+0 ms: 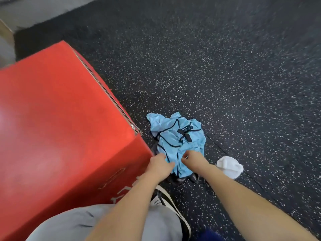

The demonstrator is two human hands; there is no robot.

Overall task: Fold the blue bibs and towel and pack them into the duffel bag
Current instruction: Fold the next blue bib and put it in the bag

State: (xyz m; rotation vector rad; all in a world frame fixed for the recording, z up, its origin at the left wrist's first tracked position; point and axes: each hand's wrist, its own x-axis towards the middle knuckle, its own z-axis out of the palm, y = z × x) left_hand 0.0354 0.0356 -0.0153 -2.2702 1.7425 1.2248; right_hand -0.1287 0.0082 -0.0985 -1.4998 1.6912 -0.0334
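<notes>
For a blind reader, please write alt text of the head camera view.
Both hands, left hand and right hand, reach down to crumpled blue bibs on a speckled black floor. A red box stands left; a white towel lies right.

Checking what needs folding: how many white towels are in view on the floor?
1: a crumpled white towel lies on the speckled black rubber floor, right of the light blue bib pile. More might hide beneath that pile.

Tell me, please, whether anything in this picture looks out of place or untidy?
Yes. The blue bibs lie in a crumpled heap on the speckled floor beside the red box, unfolded. The white towel sits bunched up apart from them. No duffel bag is clearly visible.
</notes>
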